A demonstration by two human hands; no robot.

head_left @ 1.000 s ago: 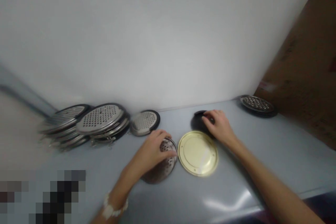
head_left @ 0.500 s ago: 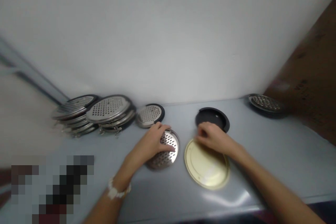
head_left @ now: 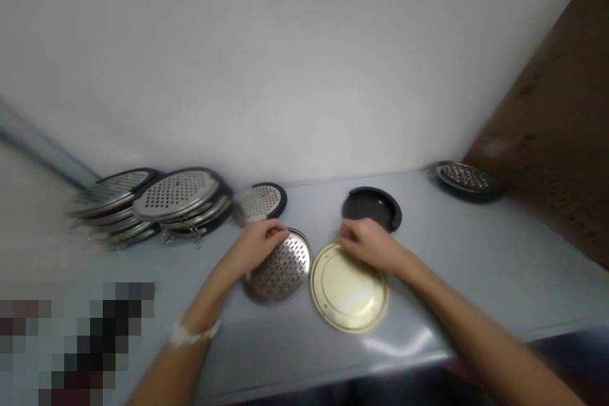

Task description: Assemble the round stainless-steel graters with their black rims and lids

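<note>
Silver steel with rows of dark round holes on the grater disc (head_left: 285, 266). Pale gold, ringed by embossed circles, on the round metal lid (head_left: 349, 298). Matte black on the round black lid (head_left: 373, 203), with one small pale dot. Silver with dark holes, edged in black, on the stacked discs (head_left: 176, 193) and the far disc (head_left: 466, 176). Pale blue-grey on the table (head_left: 523, 292), white on the wall (head_left: 285, 63), mottled dark brown on the panel (head_left: 552, 108), white on the bracelet (head_left: 190, 333).
</note>
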